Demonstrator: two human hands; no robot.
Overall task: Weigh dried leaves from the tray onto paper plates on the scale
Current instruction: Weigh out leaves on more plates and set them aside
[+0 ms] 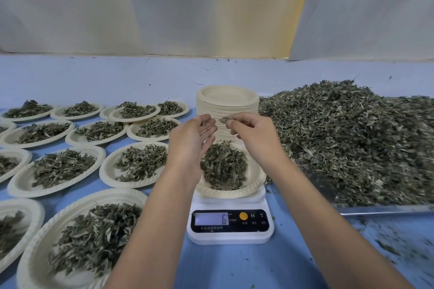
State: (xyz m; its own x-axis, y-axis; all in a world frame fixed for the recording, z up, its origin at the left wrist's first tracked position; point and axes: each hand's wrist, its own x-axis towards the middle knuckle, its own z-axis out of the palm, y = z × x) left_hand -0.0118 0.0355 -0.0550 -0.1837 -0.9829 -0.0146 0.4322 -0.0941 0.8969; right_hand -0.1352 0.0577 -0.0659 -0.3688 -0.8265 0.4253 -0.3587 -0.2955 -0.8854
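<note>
Fine top-up: right grip (253, 134) pinches a few dried grey-green leaves (224, 120) above the cream paper plate (256, 185) on the white digital scale (231, 237), left grip (190, 141) slack-open; best dropped singly, silver tray (375, 210) at 3 o'clock.

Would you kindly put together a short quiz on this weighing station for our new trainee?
1. True or false: the paper plate on the scale is empty.
2. Where does the stack of empty plates stand? A: just behind the scale. B: in front of the scale. C: on top of the scale.
3. Fill in: the right hand pinches a few dried ___ above the scale, while the left hand is held open beside it.
Key: 1 false, it holds a heap of leaves; 2 A; 3 leaves.
</note>
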